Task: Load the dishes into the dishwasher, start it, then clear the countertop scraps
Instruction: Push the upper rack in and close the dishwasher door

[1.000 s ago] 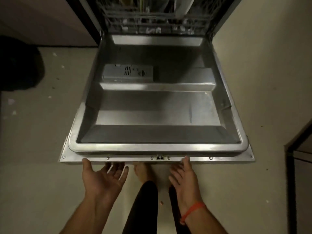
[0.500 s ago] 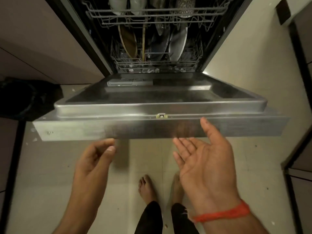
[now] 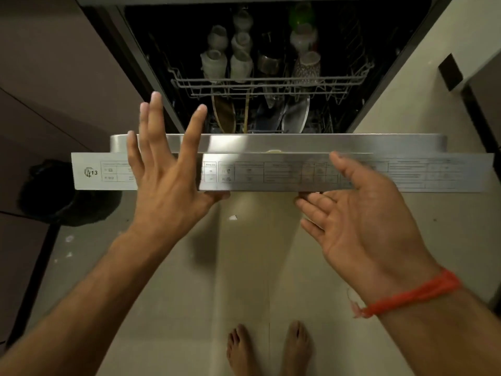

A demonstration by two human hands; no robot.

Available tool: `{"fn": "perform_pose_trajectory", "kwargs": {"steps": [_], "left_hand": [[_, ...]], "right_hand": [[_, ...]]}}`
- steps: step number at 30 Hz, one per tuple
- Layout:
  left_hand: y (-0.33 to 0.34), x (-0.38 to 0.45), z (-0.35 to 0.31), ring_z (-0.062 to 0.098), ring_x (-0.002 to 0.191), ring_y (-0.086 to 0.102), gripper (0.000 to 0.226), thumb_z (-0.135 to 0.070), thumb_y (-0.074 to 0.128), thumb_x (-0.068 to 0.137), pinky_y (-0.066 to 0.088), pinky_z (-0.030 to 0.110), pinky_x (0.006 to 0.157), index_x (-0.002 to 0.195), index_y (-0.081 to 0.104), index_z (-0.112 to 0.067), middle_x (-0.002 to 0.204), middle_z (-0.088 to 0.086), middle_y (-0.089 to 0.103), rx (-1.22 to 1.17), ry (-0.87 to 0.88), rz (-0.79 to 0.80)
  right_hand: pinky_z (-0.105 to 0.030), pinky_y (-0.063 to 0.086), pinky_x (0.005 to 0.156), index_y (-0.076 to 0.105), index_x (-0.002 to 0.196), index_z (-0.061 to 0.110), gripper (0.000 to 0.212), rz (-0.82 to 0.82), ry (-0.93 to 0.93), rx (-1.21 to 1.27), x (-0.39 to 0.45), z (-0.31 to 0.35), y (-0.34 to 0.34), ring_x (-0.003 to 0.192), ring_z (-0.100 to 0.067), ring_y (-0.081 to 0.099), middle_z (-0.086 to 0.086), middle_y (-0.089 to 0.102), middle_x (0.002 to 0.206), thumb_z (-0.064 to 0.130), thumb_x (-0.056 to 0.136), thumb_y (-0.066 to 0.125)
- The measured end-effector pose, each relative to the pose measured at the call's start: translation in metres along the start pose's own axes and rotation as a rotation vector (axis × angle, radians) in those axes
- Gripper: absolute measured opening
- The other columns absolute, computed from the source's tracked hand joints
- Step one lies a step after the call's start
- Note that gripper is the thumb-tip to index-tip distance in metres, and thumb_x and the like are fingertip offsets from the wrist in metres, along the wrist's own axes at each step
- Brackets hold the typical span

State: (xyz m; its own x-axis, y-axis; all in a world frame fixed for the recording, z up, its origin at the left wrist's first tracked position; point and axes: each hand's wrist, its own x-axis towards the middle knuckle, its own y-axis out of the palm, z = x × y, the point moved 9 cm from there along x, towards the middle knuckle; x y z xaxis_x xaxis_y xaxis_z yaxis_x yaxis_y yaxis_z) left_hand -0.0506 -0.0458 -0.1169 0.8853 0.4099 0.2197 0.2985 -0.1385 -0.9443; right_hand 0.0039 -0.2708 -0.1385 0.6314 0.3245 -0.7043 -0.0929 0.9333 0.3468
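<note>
The dishwasher door (image 3: 271,172) is half raised, its steel top edge with the printed control strip facing me. My left hand (image 3: 168,180) lies against that edge left of centre, fingers straight and spread above it, thumb tucked beneath. My right hand (image 3: 363,221) is palm up at the right, fingertips under the edge and thumb resting on the strip. Inside, the upper rack (image 3: 271,82) carries upturned cups (image 3: 214,63) and a patterned mug (image 3: 306,66). Plates (image 3: 295,115) stand in the lower rack.
A black bag-like bin (image 3: 62,194) sits on the floor at the left, beside brown cabinet fronts (image 3: 54,77). A dark cabinet (image 3: 485,104) stands at the right. My bare feet (image 3: 271,348) are on the beige tiles, with a small white scrap (image 3: 233,217) ahead of them.
The door has swung up from flat to half raised. Both hands rose with it, and the left hand went from below the edge to spread across it.
</note>
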Motion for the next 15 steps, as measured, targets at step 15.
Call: {"fn": "perform_pose_trajectory", "kwargs": {"steps": [15], "left_hand": [[-0.044, 0.110, -0.010, 0.041, 0.155, -0.019, 0.149, -0.060, 0.093, 0.057, -0.011, 0.062, 0.122, 0.164, -0.005, -0.029, 0.167, 0.024, -0.019, 0.077, 0.071, -0.104]], "right_hand": [[-0.036, 0.041, 0.084, 0.062, 0.109, 0.020, 0.046, -0.261, -1.263, -1.538, 0.029, 0.136, 0.013, 0.096, -0.021, 0.047, -0.003, 0.050, 0.104, 0.044, 0.073, 0.078]]}}
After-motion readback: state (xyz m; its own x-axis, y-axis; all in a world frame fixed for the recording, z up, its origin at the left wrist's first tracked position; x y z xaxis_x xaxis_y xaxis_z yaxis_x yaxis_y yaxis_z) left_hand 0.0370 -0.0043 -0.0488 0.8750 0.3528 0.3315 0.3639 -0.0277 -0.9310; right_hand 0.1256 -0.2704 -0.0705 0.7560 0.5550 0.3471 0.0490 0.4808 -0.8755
